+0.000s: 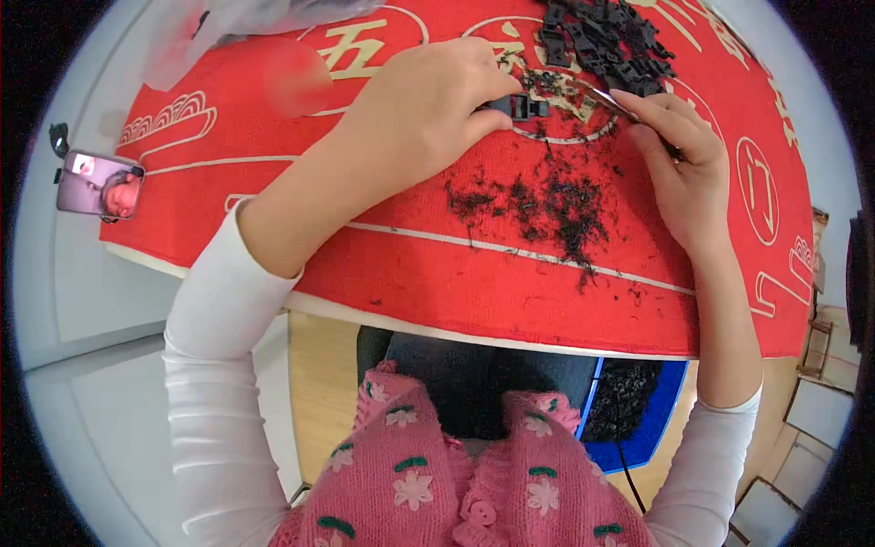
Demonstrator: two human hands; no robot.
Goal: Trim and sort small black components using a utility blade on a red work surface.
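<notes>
My left hand point(437, 105) pinches a small black plastic buckle point(523, 108) between thumb and fingers, over the red cloth. To its right, my right hand point(679, 150) is closed round a slim tool with a narrow metal blade point(603, 97), which points left toward the buckle. A small gap seems to lie between blade and buckle; whether they touch I cannot tell. Black plastic shavings point(570, 210) are strewn on the cloth below and between my hands. Just beyond them lies a heap of similar black buckles point(602, 41).
The red cloth point(410, 287) with pale printing covers the table. A clear plastic bag point(246, 23) lies at the far left. A phone point(100, 185) stands off the left edge. Under the table is a blue bin point(670, 401) with black bits inside. Boxes point(825, 406) stand at the right.
</notes>
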